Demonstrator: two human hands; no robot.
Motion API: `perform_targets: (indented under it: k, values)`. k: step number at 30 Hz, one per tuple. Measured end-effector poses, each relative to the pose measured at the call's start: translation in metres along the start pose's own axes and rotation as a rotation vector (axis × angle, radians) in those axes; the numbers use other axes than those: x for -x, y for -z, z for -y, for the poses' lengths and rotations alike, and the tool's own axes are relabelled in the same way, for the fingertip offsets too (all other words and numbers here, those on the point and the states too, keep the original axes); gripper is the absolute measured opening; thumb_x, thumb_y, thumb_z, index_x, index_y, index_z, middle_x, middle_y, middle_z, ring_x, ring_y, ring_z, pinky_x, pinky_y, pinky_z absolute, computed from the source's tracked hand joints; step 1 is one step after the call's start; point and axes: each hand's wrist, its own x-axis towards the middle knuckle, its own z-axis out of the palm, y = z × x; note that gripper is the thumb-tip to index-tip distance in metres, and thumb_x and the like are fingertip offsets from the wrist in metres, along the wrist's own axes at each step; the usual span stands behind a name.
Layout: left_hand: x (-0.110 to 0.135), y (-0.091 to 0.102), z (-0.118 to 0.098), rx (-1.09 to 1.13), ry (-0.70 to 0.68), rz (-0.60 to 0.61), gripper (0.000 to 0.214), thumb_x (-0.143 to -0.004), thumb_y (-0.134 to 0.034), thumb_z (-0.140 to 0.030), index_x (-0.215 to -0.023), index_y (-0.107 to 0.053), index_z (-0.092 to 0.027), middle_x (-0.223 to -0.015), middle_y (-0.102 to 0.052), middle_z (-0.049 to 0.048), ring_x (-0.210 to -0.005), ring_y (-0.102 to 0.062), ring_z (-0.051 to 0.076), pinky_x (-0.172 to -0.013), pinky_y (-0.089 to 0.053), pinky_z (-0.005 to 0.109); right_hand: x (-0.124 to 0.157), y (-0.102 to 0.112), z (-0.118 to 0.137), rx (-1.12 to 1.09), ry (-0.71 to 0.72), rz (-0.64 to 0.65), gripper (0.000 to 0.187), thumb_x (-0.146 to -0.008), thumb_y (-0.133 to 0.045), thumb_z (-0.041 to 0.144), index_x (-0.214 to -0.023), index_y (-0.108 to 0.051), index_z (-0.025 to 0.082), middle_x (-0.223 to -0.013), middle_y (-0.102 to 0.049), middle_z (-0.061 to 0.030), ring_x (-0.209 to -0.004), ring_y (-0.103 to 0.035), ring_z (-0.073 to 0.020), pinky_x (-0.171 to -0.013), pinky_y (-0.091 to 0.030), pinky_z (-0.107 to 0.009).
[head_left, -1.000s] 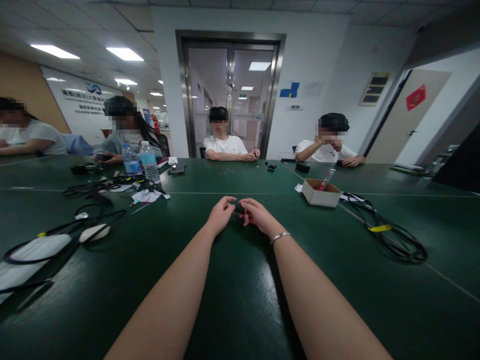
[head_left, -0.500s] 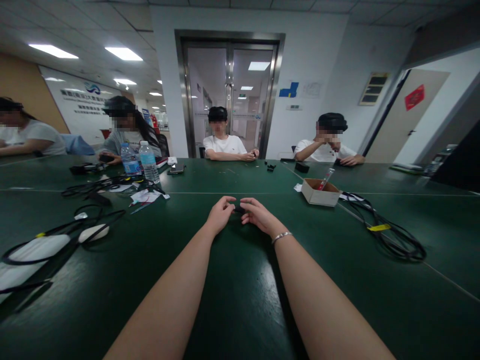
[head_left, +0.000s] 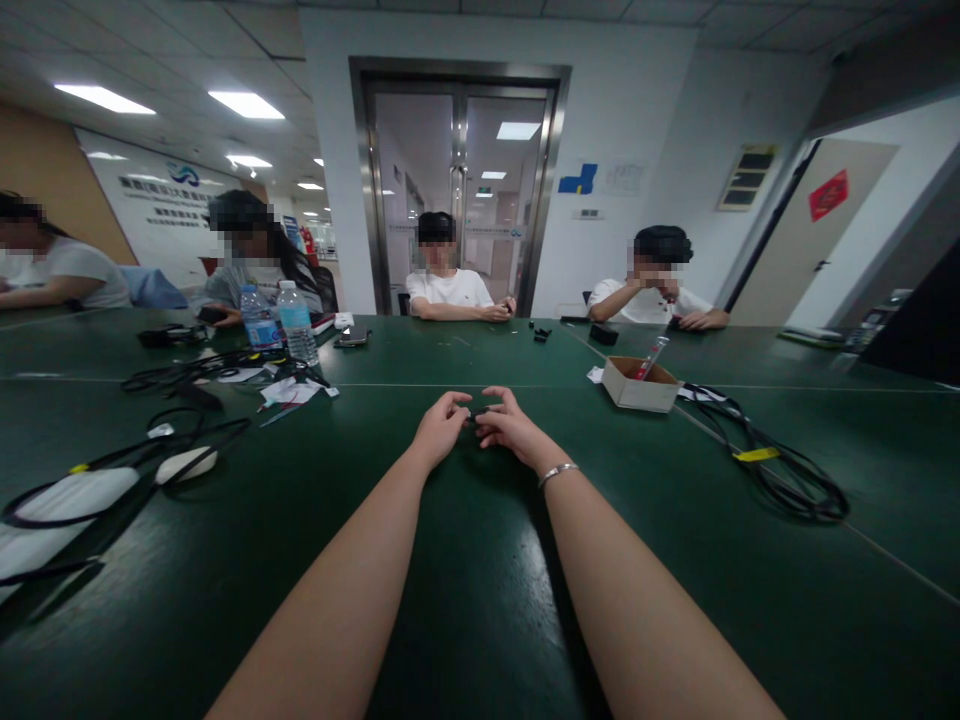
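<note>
My left hand (head_left: 442, 428) is over the middle of the green table, thumb and fingers closed on a small black object (head_left: 473, 415). Facing it, my right hand (head_left: 514, 430), with a silver bracelet at the wrist, pinches the same object from the other side. Its index finger is raised and bent above the object. Fingers hide most of the black piece, so its exact kind does not show.
A small open box (head_left: 639, 392) holding a clear tube stands to the right, beside a coiled black cable (head_left: 787, 470). Left are water bottles (head_left: 298, 330), papers, tangled cables and a white mouse-shaped item (head_left: 186, 465). Several people sit around the table (head_left: 480, 600).
My right hand has shifted slightly left and its index finger has lifted, with the thumb now against the black object. My left hand has hardly moved.
</note>
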Motion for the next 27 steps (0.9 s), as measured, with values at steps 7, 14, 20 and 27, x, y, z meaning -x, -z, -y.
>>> perform_targets:
  k: [7, 14, 20, 27]
  values:
    - [-0.001, -0.001, 0.001, -0.02, 0.007, -0.011, 0.024, -0.081, -0.05, -0.021, -0.104, -0.059, -0.018, -0.074, -0.057, 0.0012, -0.07, -0.056, 0.013, -0.066, -0.043, 0.024, -0.002, 0.003, -0.004, -0.018, 0.015, -0.014, 0.036, -0.071, -0.061, 0.01, -0.101, -0.045, 0.021, -0.072, -0.053, 0.0053, -0.044, -0.054, -0.0081, -0.039, -0.05, -0.019]
    - [-0.001, 0.0, 0.003, 0.016, 0.017, -0.004, 0.025, -0.082, -0.051, -0.027, -0.104, -0.058, -0.018, -0.073, -0.058, 0.0013, -0.069, -0.056, 0.013, -0.064, -0.042, 0.024, -0.002, 0.004, -0.003, -0.01, -0.056, 0.023, 0.011, -0.084, -0.059, 0.018, -0.094, -0.054, 0.016, -0.067, -0.059, -0.0003, -0.044, -0.055, -0.0081, -0.042, -0.051, -0.018]
    - [-0.004, 0.0, 0.012, -0.011, -0.003, 0.033, 0.026, -0.085, -0.049, -0.035, -0.102, -0.058, -0.017, -0.067, -0.057, 0.0004, -0.061, -0.054, 0.012, -0.06, -0.042, 0.024, -0.001, 0.005, -0.003, -0.023, -0.042, 0.037, 0.016, -0.08, -0.059, 0.006, -0.094, -0.059, 0.015, -0.065, -0.059, 0.0008, -0.048, -0.056, -0.0081, -0.046, -0.053, -0.017]
    - [-0.004, 0.001, 0.011, -0.034, -0.002, 0.032, 0.029, -0.086, -0.048, -0.039, -0.099, -0.059, -0.017, -0.061, -0.055, -0.0007, -0.057, -0.053, 0.012, -0.056, -0.041, 0.023, 0.002, 0.005, 0.0, -0.025, -0.049, 0.099, 0.021, -0.077, -0.058, 0.001, -0.094, -0.064, 0.013, -0.074, -0.063, -0.0027, -0.054, -0.059, -0.0083, -0.052, -0.054, -0.017]
